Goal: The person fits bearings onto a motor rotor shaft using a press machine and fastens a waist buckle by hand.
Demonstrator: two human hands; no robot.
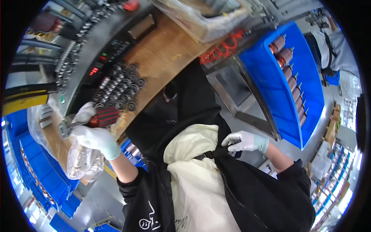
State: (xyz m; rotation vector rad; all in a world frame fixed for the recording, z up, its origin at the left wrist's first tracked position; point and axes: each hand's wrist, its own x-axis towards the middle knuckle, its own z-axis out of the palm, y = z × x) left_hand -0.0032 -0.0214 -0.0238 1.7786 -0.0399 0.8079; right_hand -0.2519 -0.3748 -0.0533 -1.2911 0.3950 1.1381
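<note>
At the left end of the bench, my left hand (pixel 96 141) in a white glove is closed around the metal shaft of a motor rotor (pixel 105 117). The rotor has a dark reddish body with lengthwise stripes and lies nearly level beside the bearings. Small metal ring bearings (pixel 121 91) stand grouped just beyond it. A clear plastic bag (pixel 83 164) hangs below my left wrist. Off to the right, my right hand (pixel 245 141), also gloved, is in front of my black jacket. Its fingers are loosely bent and apart, with nothing visible in them.
A blue bin (pixel 309 96) on the right holds a row of copper-wound rotors (pixel 291 79). Next to it are a metal frame (pixel 251 116) and a coiled red hose (pixel 224 48). A plastic-lined box (pixel 208 23) sits on the wooden bench (pixel 170 46). Blue bins (pixel 42 162) stand at left.
</note>
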